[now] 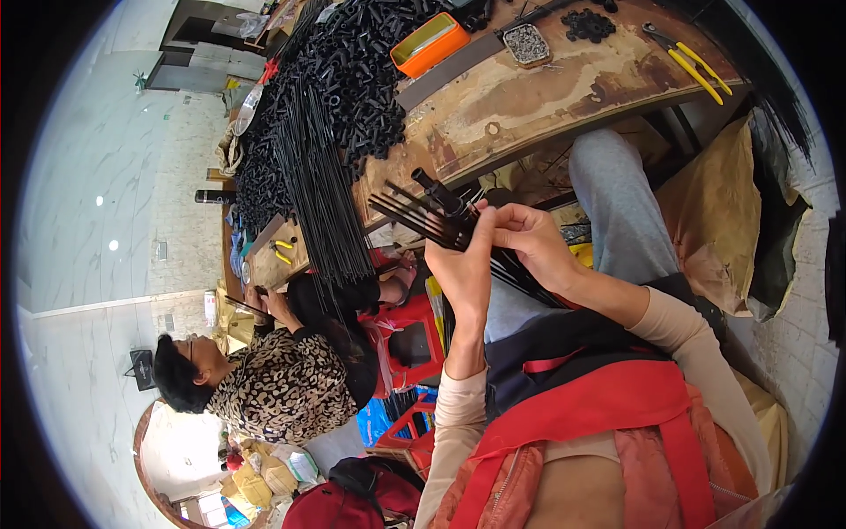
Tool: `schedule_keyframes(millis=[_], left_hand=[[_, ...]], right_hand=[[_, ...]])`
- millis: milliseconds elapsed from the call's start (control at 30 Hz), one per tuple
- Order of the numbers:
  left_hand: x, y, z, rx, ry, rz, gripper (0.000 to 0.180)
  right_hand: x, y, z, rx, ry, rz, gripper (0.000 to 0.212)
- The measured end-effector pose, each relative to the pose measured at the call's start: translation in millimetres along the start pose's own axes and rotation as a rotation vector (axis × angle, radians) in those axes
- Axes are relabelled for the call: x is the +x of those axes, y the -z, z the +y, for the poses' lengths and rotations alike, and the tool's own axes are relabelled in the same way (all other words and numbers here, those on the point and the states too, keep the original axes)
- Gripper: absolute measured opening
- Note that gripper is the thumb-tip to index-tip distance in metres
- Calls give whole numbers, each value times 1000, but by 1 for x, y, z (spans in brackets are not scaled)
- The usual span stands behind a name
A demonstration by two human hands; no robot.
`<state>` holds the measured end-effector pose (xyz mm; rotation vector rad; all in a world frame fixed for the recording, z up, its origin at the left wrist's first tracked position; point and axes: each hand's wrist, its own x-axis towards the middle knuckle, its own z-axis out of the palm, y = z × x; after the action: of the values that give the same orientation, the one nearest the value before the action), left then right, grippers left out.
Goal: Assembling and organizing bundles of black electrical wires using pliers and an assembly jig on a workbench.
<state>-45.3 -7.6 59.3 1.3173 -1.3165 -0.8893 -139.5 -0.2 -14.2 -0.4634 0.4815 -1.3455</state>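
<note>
1. A worker in a red apron (590, 401) brings both bare hands together above the lap, just short of the scarred wooden tabletop (493, 106).
2. The left hand (463, 273) reaches straight ahead, wrist upright, its grip closed around a sheaf of thin black rods (407, 218) and a stubby black tube fitting (443, 196).
3. The right hand (533, 244) comes in on a slant from the right, forearm angled across the body; its grip is narrow, thumb and forefinger pinched against the sheaf. From here I cannot tell what lies between those fingertips.
4. The rods fan out past the left hand toward the tabletop, the fitting beside them; their other ends trail beneath the right wrist.
5. Across the tabletop spreads a heap of black fittings (374, 66), long black rods (322, 189) draped over the edge, with an orange container (445, 53) beside the heap and yellow-handled pliers (696, 70) well to the right.
6. At left, a co-worker in a patterned top (282, 383) sits with both hands raised near the tabletop.
</note>
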Motion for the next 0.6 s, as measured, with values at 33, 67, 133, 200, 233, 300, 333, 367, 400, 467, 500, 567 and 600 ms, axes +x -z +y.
schedule_keyframes(millis=[33, 67, 133, 200, 233, 300, 333, 367, 400, 467, 500, 567, 600], left_hand=[[2, 4, -4, -91, 58, -23, 23], [4, 8, -6, -87, 61, -15, 23], [10, 10, -7, -205, 161, -86, 26], [8, 10, -9, -211, 163, -89, 25], [8, 11, -10, -238, 157, -92, 24], [6, 11, -12, -266, 152, -97, 24], [5, 10, -12, -275, 150, -83, 22], [4, 10, -12, -284, 148, -69, 20], [5, 9, -12, -283, 151, -70, 20], [5, 8, -12, -245, 126, -84, 17], [5, 8, -12, -243, 128, -83, 17], [4, 8, -11, -225, 101, -84, 15], [4, 7, -10, -224, 103, -85, 15]], right_hand=[[-2, -4, -2, -49, 26, 3, 13], [-4, -4, 0, -46, 18, -1, 13], [-2, -2, -1, -67, 75, 10, 13], [1, 0, 1, -54, 58, 8, 13], [2, 1, 1, -42, 41, 6, 13], [5, 4, 0, 17, 1, -29, 14], [7, 5, -1, 75, -39, -67, 15], [8, 6, -2, 76, -38, -64, 15], [8, 7, -1, 138, -52, -56, 17], [10, 10, -1, 202, -66, -44, 19], [12, 12, -2, 213, -104, -55, 20], [12, 12, -2, 227, -144, -65, 21], [10, 9, -1, 209, -118, -50, 20]])
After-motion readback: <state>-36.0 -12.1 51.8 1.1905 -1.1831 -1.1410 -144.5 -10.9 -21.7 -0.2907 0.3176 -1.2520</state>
